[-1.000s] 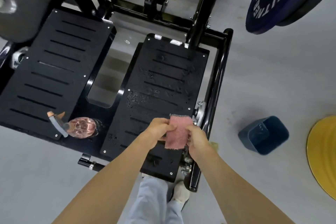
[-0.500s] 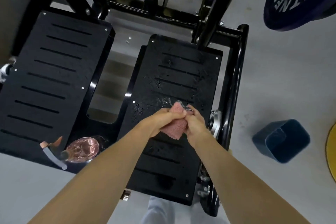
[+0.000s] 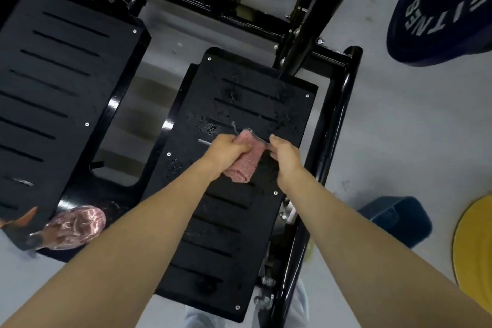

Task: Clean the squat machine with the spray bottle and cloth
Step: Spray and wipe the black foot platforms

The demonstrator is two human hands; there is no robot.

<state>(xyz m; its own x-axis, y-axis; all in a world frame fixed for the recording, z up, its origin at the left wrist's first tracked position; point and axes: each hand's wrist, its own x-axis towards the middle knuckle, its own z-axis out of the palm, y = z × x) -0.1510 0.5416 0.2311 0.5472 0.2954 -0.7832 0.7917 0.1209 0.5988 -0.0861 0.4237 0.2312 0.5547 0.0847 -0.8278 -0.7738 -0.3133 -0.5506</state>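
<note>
The left hand point(image 3: 226, 150) gripped the bunched pink cloth point(image 3: 243, 168) over the wet black slotted footplate point(image 3: 255, 104). The right hand point(image 3: 286, 160) curled beside it, its grasp unclear. Bunched so, the cloth might only smear droplets. The pink spray bottle point(image 3: 77, 224) lay near left.

Shot from a single wide-angle lens worn on the head, aimed steeply down and slightly forward over the squat machine point(image 3: 343, 114). Near enough to fill the middle with the right footplate point(image 3: 239, 234), with left hand point(image 3: 226, 149), right hand point(image 3: 286, 160) and cloth point(image 3: 243, 165) just above centre. Catches the left footplate point(image 3: 53, 104) at 9 o'clock, spray bottle point(image 3: 77, 226) at 8, blue weight plate point(image 3: 439, 21) at 1, blue bin point(image 3: 396, 221) and yellow plate point(image 3: 476, 247) at 4. Bends straight edges near the borders.
</note>
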